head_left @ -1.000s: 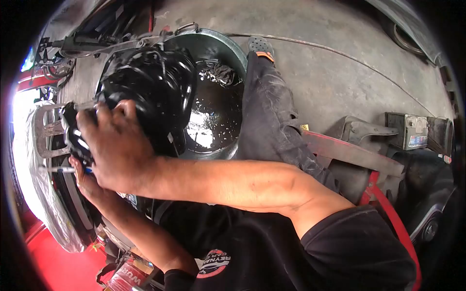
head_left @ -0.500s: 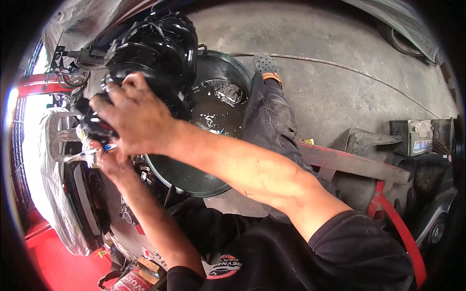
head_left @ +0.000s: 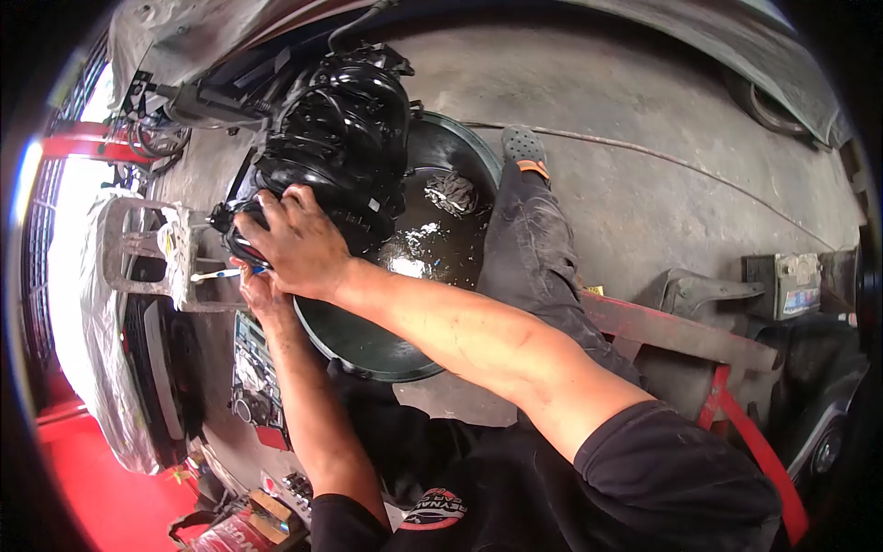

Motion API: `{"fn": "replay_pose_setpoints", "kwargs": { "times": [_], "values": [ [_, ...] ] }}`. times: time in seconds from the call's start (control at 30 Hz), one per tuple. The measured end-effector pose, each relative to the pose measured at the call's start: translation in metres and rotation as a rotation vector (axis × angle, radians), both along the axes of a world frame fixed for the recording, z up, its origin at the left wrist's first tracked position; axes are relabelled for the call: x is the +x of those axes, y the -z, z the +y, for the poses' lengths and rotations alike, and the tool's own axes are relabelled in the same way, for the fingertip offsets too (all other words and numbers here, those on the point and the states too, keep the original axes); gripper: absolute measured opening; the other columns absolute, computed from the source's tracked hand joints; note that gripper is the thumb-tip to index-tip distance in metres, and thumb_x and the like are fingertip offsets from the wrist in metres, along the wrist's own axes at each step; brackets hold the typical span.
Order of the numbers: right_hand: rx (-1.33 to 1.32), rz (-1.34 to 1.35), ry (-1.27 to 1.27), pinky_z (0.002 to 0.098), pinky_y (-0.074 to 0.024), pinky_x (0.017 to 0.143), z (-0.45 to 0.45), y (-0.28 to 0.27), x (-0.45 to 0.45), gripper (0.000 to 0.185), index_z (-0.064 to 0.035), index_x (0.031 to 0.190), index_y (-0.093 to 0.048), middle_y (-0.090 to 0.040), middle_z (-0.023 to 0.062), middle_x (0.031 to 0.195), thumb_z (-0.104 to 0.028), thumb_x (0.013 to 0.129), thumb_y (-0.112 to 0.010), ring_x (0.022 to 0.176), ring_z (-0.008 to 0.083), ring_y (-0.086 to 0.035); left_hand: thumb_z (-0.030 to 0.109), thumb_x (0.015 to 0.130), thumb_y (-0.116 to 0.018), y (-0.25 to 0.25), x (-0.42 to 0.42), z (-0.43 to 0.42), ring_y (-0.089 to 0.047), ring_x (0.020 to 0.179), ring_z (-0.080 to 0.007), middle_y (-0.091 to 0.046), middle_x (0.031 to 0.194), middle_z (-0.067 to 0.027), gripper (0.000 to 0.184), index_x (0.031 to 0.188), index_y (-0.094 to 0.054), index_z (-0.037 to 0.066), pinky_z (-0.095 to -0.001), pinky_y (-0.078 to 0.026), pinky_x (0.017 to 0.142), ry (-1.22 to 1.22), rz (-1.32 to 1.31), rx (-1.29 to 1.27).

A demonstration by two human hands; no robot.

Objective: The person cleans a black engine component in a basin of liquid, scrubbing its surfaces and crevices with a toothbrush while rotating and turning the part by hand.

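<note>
A large glossy black engine part (head_left: 336, 138), with ribbed curved tubes, is tilted over the left side of a dark green round tub (head_left: 368, 354). My right hand (head_left: 299, 241) grips the near end of this part, fingers bent over its top. Just below it, my left hand (head_left: 264, 293) holds a thin white and blue brush (head_left: 219, 275), its white end pointing left. The fingertips of my left hand are partly hidden by the part and my right hand. Murky water and a crumpled dark rag (head_left: 452, 193) are in the tub.
A grey frame-like stand (head_left: 189, 258) is left of my hands. Below it lies an open tool case (head_left: 258, 373). A hose (head_left: 644, 149) crosses the floor. At right are a red metal bar (head_left: 676, 329) and a battery (head_left: 796, 283). My leg (head_left: 529, 230) is beside the tub.
The view has shifted, so most things sit further right. Both hands and the black part have moved toward the tub. Each hand keeps its hold.
</note>
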State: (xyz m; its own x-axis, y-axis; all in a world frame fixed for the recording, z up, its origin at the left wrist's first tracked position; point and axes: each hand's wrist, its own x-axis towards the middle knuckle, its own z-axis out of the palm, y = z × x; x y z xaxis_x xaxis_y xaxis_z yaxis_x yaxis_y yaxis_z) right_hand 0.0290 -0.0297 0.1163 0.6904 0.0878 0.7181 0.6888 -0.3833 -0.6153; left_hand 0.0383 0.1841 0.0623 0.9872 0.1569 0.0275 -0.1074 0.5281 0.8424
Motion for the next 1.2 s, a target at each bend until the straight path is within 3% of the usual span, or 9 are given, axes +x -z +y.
{"fn": "replay_pose_setpoints", "kwargs": {
  "times": [0.1,0.23,0.37,0.5,0.63,0.77,0.83,1.0,1.2],
  "values": [
    [-0.041,-0.039,0.087,0.0499,-0.0325,0.105,0.017,0.001,0.002,0.067,-0.0076,0.132,-0.052,-0.055,0.0303,0.127,-0.027,0.073,-0.077,0.112,0.0396,-0.058,0.051,0.100,-0.048,0.010,0.000,0.009,-0.047,0.133,-0.0373,-0.049,0.145,-0.0188,0.066,0.146,-0.042,0.003,-0.0522,-0.035,0.115,-0.012,-0.033,0.027],
    [-0.245,0.161,0.053,0.0463,-0.0361,0.092,0.014,-0.022,-0.004,0.061,-0.0023,0.126,-0.051,-0.060,0.0238,0.106,-0.029,0.075,-0.073,0.098,0.0351,-0.062,0.051,0.102,-0.045,0.004,-0.004,0.001,-0.051,0.129,-0.0388,-0.053,0.140,-0.0201,0.064,0.142,-0.046,0.002,-0.0529,-0.038,0.113,0.010,-0.080,0.087],
    [-0.282,0.129,0.065,0.0463,-0.0367,0.090,0.005,-0.027,0.002,0.083,0.0011,0.133,-0.044,-0.059,0.0212,0.103,-0.037,0.068,-0.079,0.095,0.0319,-0.060,0.026,0.103,-0.049,0.003,0.033,0.014,-0.060,0.118,-0.0345,-0.060,0.131,-0.0183,0.041,0.136,-0.052,0.001,-0.0505,-0.047,0.106,-0.114,-0.096,-0.047],
    [-0.315,0.191,0.135,0.0476,-0.0375,0.096,-0.005,-0.039,0.005,0.104,0.0045,0.146,-0.032,-0.060,0.0245,0.112,-0.041,0.065,-0.079,0.104,0.0344,-0.060,0.018,0.099,-0.060,-0.036,0.041,-0.031,-0.066,0.077,-0.0216,-0.068,0.090,-0.0052,0.020,0.114,-0.064,0.006,-0.0377,-0.057,0.071,-0.378,-0.092,-0.058],
    [-0.313,0.157,0.194,0.0476,-0.0334,0.103,0.000,-0.026,0.008,0.099,0.0027,0.143,-0.042,-0.056,0.0247,0.124,-0.046,0.065,-0.077,0.109,0.0363,-0.059,0.029,0.097,-0.065,-0.028,0.045,-0.050,-0.065,0.096,-0.0234,-0.070,0.105,-0.0085,0.040,0.129,-0.059,0.004,-0.0374,-0.052,0.086,-0.739,0.128,0.309],
    [-0.300,0.195,0.144,0.0492,-0.0344,0.106,-0.007,-0.034,0.014,0.096,-0.0003,0.141,-0.047,-0.061,0.0240,0.123,-0.047,0.063,-0.079,0.117,0.0338,-0.058,0.028,0.097,-0.066,-0.066,0.002,-0.095,-0.062,0.104,-0.0204,-0.068,0.117,-0.0130,0.051,0.140,-0.052,0.003,-0.0330,-0.048,0.091,-0.649,0.061,0.173],
    [-0.358,0.263,0.067,0.0483,-0.0349,0.109,-0.018,-0.047,0.022,0.090,-0.0007,0.138,-0.052,-0.064,0.0185,0.128,-0.046,0.066,-0.083,0.121,0.0316,-0.060,0.024,0.096,-0.068,-0.060,0.000,-0.092,-0.061,0.106,-0.0193,-0.067,0.120,-0.0124,0.055,0.144,-0.048,0.005,-0.0321,-0.048,0.094,-0.623,-0.081,0.392],
    [-0.330,0.137,0.115,0.0396,-0.0436,0.102,-0.024,-0.041,0.026,0.084,-0.0014,0.134,-0.055,-0.068,0.0169,0.120,-0.042,0.068,-0.085,0.114,0.0317,-0.064,0.024,0.095,-0.069,-0.052,0.023,-0.092,-0.062,0.109,-0.0186,-0.068,0.119,-0.0122,0.054,0.141,-0.049,0.006,-0.0326,-0.047,0.097,-0.716,-0.189,0.428],
    [-0.363,0.206,0.058,0.0476,-0.0394,0.104,-0.025,-0.051,0.015,0.077,0.0018,0.123,-0.056,-0.066,0.0234,0.115,-0.042,0.066,-0.084,0.111,0.0410,-0.061,0.026,0.093,-0.070,-0.051,0.036,-0.087,-0.065,0.101,-0.0164,-0.071,0.107,-0.0087,0.038,0.127,-0.062,0.011,-0.0321,-0.049,0.093,-0.605,-0.193,0.333]
  ]
}}
